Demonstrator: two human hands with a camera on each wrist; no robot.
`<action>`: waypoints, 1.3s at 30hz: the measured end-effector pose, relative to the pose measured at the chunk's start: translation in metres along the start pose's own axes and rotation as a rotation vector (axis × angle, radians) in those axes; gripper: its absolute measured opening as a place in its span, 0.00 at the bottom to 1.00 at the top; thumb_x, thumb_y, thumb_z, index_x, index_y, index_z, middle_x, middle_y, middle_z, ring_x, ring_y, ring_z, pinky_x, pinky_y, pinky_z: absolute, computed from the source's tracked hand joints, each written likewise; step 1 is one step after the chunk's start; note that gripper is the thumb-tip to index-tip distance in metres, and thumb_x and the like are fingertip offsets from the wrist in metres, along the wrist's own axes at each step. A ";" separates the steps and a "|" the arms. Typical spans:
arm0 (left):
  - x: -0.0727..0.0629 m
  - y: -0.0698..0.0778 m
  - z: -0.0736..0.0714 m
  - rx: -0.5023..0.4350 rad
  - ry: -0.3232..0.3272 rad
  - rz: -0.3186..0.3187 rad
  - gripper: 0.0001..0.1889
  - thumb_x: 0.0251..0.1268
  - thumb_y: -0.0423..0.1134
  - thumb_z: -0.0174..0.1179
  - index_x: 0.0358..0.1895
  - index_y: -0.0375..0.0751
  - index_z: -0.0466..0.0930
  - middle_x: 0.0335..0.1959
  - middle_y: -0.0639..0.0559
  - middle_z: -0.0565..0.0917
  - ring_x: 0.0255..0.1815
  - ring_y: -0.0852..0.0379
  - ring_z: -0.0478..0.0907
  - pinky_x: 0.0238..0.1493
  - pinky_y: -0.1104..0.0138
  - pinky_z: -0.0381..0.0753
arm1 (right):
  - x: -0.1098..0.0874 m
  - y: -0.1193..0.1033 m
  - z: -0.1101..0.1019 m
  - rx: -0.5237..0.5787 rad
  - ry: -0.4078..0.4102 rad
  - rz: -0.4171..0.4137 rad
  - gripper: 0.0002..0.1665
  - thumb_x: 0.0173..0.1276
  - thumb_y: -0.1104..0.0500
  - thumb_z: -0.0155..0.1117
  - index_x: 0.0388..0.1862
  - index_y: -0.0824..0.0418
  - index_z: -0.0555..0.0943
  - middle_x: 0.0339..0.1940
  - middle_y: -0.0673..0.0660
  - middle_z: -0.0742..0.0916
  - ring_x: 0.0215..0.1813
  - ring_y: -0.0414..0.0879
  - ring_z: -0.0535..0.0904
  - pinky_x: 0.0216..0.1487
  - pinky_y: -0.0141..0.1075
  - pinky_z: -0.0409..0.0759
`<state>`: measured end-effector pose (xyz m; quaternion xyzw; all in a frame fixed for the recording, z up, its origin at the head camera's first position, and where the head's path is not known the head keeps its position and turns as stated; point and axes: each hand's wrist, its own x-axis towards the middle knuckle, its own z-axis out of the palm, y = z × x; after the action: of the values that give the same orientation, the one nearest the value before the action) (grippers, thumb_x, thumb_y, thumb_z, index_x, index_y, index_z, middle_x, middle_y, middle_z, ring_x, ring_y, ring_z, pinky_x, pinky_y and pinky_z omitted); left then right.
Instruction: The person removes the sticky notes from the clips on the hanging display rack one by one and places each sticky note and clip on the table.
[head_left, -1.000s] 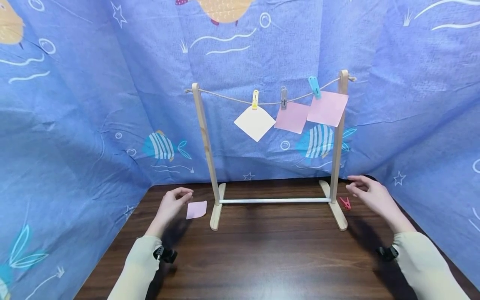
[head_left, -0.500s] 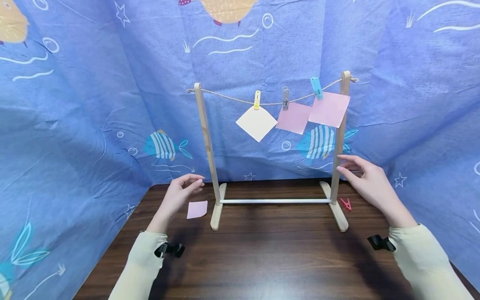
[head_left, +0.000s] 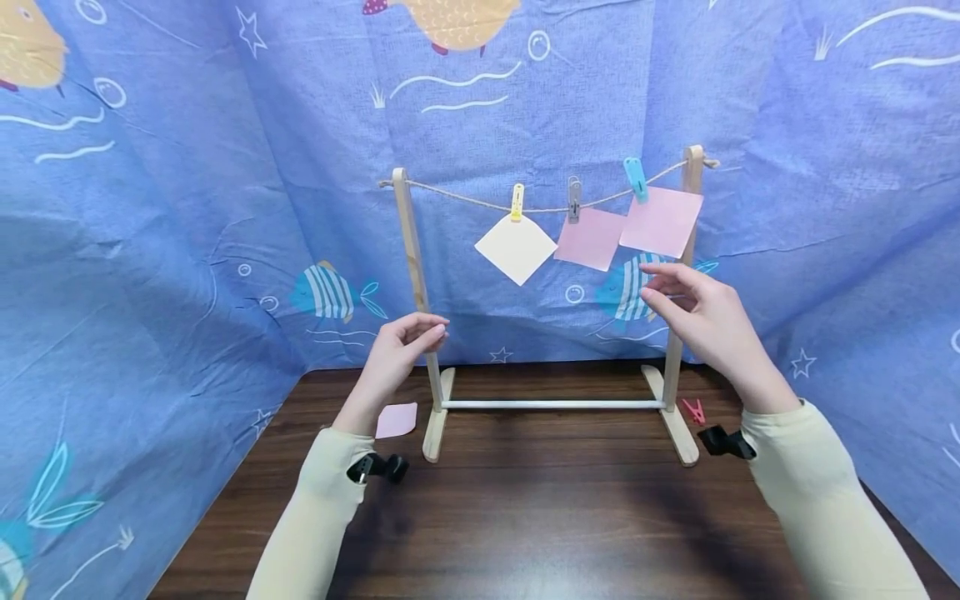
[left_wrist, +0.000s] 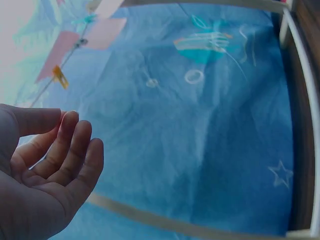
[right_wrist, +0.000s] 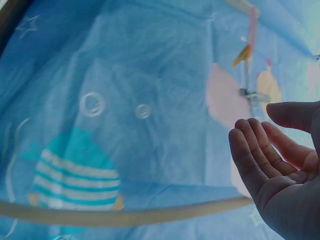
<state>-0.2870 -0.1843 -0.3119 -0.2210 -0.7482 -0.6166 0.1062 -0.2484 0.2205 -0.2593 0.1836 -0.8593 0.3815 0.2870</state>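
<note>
My left hand (head_left: pixel 397 358) is raised before the rack's left post (head_left: pixel 412 242), fingers loosely bent, holding nothing. My right hand (head_left: pixel 701 325), also holding nothing, hovers before the right post, below the pink papers; its thumb and fingers stand apart. On the rope (head_left: pixel 461 197) hang a white paper square (head_left: pixel 517 252) under a yellow clothespin (head_left: pixel 517 202), a pink square (head_left: pixel 590 240) under a grey clothespin (head_left: pixel 574 202), and another pink square (head_left: pixel 662 222) under a blue clothespin (head_left: pixel 636 179). In the left wrist view, the thumb of my left hand (left_wrist: pixel 55 175) almost meets the fingertips.
A small pink paper (head_left: pixel 396 420) lies on the dark wooden table (head_left: pixel 540 500) left of the rack. Near the rack's right foot (head_left: pixel 678 433) lies a red clothespin (head_left: pixel 694 411). A white bar (head_left: pixel 555 404) joins the posts low down. Blue fish-print cloth (head_left: pixel 480 317) hangs behind and at both sides.
Both hands have risen from near the table and moved inward, the left toward the right and the right toward the left. Papers and clothespins keep their places.
</note>
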 end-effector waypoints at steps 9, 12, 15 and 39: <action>0.019 0.024 0.022 -0.059 0.004 0.059 0.14 0.73 0.38 0.63 0.53 0.32 0.83 0.44 0.44 0.87 0.45 0.54 0.85 0.53 0.61 0.85 | 0.025 -0.033 0.005 0.095 0.036 -0.071 0.21 0.75 0.51 0.63 0.63 0.56 0.82 0.48 0.58 0.88 0.43 0.31 0.80 0.47 0.20 0.76; 0.025 0.031 0.027 -0.076 0.016 0.073 0.14 0.73 0.38 0.62 0.54 0.32 0.82 0.43 0.45 0.87 0.43 0.54 0.85 0.50 0.62 0.85 | 0.034 -0.044 0.008 0.118 0.030 -0.093 0.22 0.75 0.52 0.64 0.64 0.57 0.81 0.50 0.59 0.88 0.45 0.31 0.80 0.48 0.21 0.76; 0.030 0.037 0.029 -0.100 0.031 0.079 0.14 0.73 0.38 0.62 0.55 0.33 0.81 0.41 0.47 0.86 0.42 0.55 0.85 0.50 0.62 0.85 | 0.043 -0.054 0.011 0.137 0.028 -0.113 0.22 0.75 0.53 0.64 0.65 0.57 0.81 0.51 0.58 0.87 0.47 0.32 0.80 0.50 0.23 0.76; 0.073 0.062 0.071 -0.220 0.111 0.089 0.05 0.68 0.30 0.65 0.38 0.34 0.77 0.32 0.50 0.85 0.32 0.58 0.85 0.53 0.47 0.84 | 0.092 -0.077 0.041 0.179 0.012 -0.128 0.21 0.77 0.53 0.61 0.63 0.61 0.80 0.55 0.60 0.86 0.57 0.49 0.81 0.61 0.40 0.79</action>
<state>-0.3147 -0.0921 -0.2409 -0.2298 -0.6584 -0.7009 0.1499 -0.2919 0.1307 -0.1811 0.2608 -0.8065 0.4389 0.2981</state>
